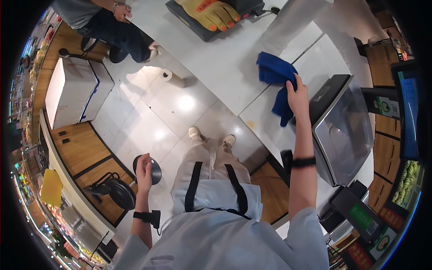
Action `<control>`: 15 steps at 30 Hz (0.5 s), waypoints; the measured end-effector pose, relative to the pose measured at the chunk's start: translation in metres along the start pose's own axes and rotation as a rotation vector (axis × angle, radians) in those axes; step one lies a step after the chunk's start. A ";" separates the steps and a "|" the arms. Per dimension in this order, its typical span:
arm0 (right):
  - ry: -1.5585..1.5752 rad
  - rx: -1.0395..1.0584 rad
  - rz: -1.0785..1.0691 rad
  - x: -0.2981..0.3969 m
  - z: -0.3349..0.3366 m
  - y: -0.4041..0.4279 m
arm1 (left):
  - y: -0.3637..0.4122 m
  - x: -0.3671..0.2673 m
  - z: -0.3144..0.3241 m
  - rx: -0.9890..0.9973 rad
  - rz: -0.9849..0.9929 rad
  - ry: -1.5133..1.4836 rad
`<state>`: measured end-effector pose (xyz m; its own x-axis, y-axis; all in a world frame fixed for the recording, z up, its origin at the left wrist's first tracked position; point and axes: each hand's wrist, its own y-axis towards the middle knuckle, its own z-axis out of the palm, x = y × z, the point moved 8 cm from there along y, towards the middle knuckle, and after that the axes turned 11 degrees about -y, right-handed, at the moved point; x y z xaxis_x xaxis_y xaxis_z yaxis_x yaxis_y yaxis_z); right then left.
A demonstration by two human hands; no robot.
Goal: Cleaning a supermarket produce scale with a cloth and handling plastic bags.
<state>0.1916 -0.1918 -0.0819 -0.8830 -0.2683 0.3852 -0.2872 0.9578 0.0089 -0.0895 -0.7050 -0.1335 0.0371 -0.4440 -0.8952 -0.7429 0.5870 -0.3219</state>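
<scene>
My right hand (297, 98) grips a crumpled dark blue cloth (275, 69) on the white countertop (206, 57). The cloth lies across a seam between the counter panels, and part of it hangs down below my fingers. To the right of this hand stands a machine with a shiny metal top (347, 125), probably a weighing scale. A faint yellowish stain (250, 124) marks the counter near its corner. My left hand (144, 173) hangs at my side with nothing in it, fingers loosely bent, above the dark round base of a stool (155, 172).
A black stool (119, 192) stands left, by wooden cabinets (81, 148). A paper roll (172, 78) is on the tiled floor near a white box (77, 89). Another person (111, 30) is at upper left. Clear plastic (287, 23) and a yellow hand- or foot-shaped thing (209, 13) lie on the counter.
</scene>
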 end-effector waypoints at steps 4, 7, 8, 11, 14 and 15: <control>-0.284 -0.129 0.186 0.015 0.058 -0.012 | 0.008 -0.001 0.006 0.122 0.036 0.049; -0.205 -0.079 0.051 0.097 0.091 -0.053 | 0.016 -0.007 0.002 0.171 0.013 0.031; -0.212 -0.071 0.018 0.117 0.103 -0.066 | 0.023 -0.006 0.003 0.211 0.018 0.050; 0.026 0.034 -0.032 0.160 0.134 -0.099 | 0.043 -0.015 0.009 0.301 -0.088 0.085; 0.399 0.199 -0.059 0.181 0.152 -0.132 | 0.076 -0.017 0.014 0.399 0.029 0.153; 0.533 0.284 -0.103 0.187 0.144 -0.142 | 0.086 -0.020 0.014 0.420 0.042 0.166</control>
<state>0.0138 -0.3928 -0.1439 -0.5590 -0.1993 0.8049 -0.5136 0.8453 -0.1474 -0.1450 -0.6361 -0.1476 -0.1209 -0.4963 -0.8597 -0.4049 0.8154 -0.4138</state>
